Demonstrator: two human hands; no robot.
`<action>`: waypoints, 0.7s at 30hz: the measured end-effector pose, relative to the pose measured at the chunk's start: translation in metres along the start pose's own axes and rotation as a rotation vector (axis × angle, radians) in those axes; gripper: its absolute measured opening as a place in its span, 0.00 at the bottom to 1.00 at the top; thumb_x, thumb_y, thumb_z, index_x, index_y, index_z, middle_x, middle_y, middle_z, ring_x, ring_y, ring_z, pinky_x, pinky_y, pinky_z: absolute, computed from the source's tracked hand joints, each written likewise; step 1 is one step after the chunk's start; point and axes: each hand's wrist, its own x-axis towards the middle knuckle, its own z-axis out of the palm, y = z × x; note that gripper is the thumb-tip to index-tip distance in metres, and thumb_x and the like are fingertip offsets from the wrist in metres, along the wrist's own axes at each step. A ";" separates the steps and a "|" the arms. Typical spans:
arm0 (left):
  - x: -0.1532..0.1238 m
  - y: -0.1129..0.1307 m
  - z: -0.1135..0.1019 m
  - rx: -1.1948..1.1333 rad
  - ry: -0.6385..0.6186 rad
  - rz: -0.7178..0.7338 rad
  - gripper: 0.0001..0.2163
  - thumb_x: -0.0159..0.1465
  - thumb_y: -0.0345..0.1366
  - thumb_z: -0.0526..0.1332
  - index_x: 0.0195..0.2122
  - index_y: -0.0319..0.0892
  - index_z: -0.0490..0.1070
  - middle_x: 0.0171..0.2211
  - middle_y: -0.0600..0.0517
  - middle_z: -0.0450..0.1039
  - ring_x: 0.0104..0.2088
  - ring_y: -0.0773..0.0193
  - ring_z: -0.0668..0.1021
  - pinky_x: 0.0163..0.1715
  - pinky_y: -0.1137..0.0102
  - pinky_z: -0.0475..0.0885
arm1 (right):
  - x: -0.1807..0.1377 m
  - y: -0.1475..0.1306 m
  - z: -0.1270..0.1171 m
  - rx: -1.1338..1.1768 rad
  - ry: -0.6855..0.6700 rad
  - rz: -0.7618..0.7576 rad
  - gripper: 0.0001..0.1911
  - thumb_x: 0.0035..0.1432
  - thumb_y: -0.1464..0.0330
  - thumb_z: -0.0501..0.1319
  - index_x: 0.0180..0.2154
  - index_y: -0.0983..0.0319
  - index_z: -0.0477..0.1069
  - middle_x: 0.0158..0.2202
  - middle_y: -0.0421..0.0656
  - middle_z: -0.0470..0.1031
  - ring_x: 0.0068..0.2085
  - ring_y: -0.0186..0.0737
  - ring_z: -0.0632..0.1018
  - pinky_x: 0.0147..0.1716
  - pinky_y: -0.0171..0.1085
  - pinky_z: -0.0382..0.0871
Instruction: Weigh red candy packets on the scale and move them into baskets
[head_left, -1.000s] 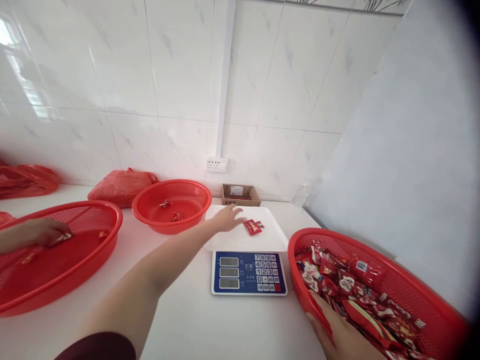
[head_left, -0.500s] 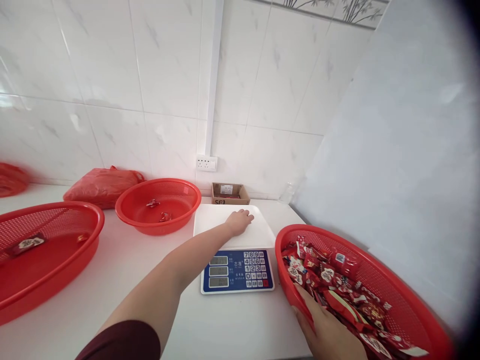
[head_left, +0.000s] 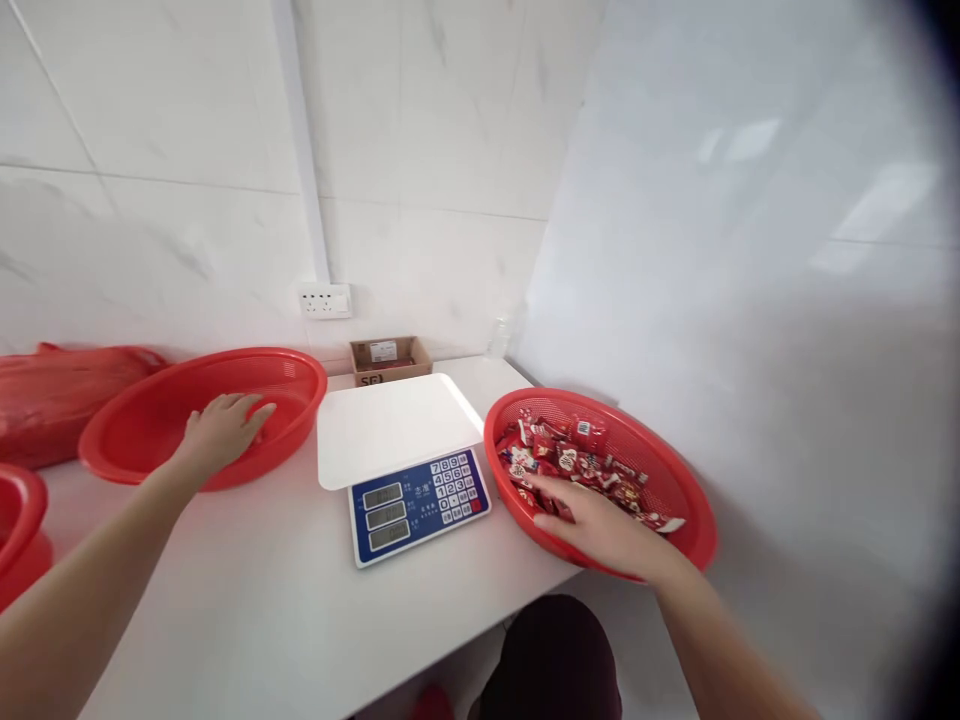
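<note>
My left hand [head_left: 223, 435] is over the round red basin [head_left: 135, 415] to the left of the scale, its fingers stretched forward and apart. A small red wrapped piece [head_left: 262, 432] shows in the basin by its fingertips. My right hand [head_left: 596, 520] lies across the near rim of the red perforated basket [head_left: 675, 490], thumb and fingers apart, fingertips over the red wrapped packets [head_left: 566, 455]. Between the two containers stands a digital scale [head_left: 420, 505] with a bare white pan [head_left: 394, 425]; its display digits are too faint to read.
Behind the scale is a small open cardboard box [head_left: 391, 358] below a wall socket [head_left: 325, 300]. A red plastic bundle [head_left: 64, 395] lies at the left, with another red basket [head_left: 22, 520] in front. A grey-white panel [head_left: 750, 300] rises along the right.
My left hand has moved left from the scale pan to over the round basin. My right hand is still at the basket, with its fingers now spread over the packets. The view has turned right.
</note>
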 end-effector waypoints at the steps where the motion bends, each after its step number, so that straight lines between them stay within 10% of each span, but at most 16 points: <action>1: -0.008 0.000 0.001 -0.016 0.027 0.007 0.14 0.58 0.44 0.54 0.36 0.43 0.74 0.41 0.37 0.74 0.49 0.37 0.71 0.42 0.41 0.63 | 0.006 0.005 -0.005 -0.042 -0.002 0.028 0.31 0.57 0.58 0.52 0.61 0.54 0.53 0.63 0.41 0.56 0.62 0.46 0.59 0.58 0.43 0.53; 6: -0.066 0.040 0.019 -0.153 0.152 0.116 0.18 0.64 0.46 0.48 0.43 0.42 0.70 0.46 0.44 0.72 0.54 0.50 0.68 0.49 0.53 0.66 | 0.038 0.024 0.002 -0.272 -0.257 0.199 0.41 0.50 0.65 0.59 0.63 0.48 0.46 0.67 0.43 0.38 0.54 0.55 0.69 0.49 0.47 0.63; 13: -0.118 0.075 0.045 -0.376 0.256 0.305 0.08 0.64 0.35 0.53 0.39 0.43 0.71 0.38 0.47 0.74 0.47 0.57 0.73 0.49 0.59 0.68 | 0.056 0.050 0.010 -0.149 0.164 0.104 0.19 0.47 0.75 0.59 0.43 0.59 0.74 0.48 0.47 0.72 0.43 0.45 0.74 0.44 0.39 0.64; 21: -0.126 0.059 0.048 -0.365 0.235 0.172 0.09 0.64 0.38 0.53 0.37 0.42 0.71 0.37 0.48 0.74 0.42 0.58 0.76 0.42 0.64 0.71 | 0.078 0.049 -0.036 0.063 0.438 0.205 0.07 0.52 0.66 0.57 0.31 0.61 0.72 0.36 0.44 0.76 0.38 0.41 0.75 0.41 0.39 0.65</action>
